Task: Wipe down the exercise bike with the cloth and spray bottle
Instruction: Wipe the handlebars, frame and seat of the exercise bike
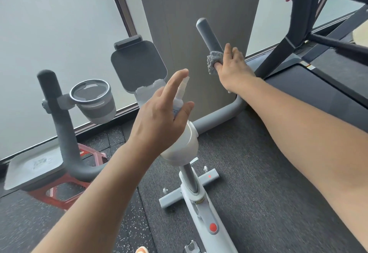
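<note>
A white exercise bike (pixel 201 203) with grey handlebars fills the middle of the head view. My right hand (pixel 233 67) presses a crumpled grey cloth (pixel 214 60) around the lower part of the right handlebar grip (pixel 208 33). My left hand (pixel 163 111) holds a small clear spray bottle (pixel 181 91) above the bike's white stem cap (pixel 183 145); the index finger is stretched out beside the nozzle, and the palm hides most of the bottle. The left handlebar grip (pixel 49 93) stands free at the left.
A grey cup holder (pixel 93 101) is clamped to the left grip, and a dark tablet holder (pixel 137 65) stands behind the stem. A treadmill (pixel 318 69) sits at the right. A red stool (pixel 65 189) with a grey tray (pixel 33 171) stands low left by the frosted window.
</note>
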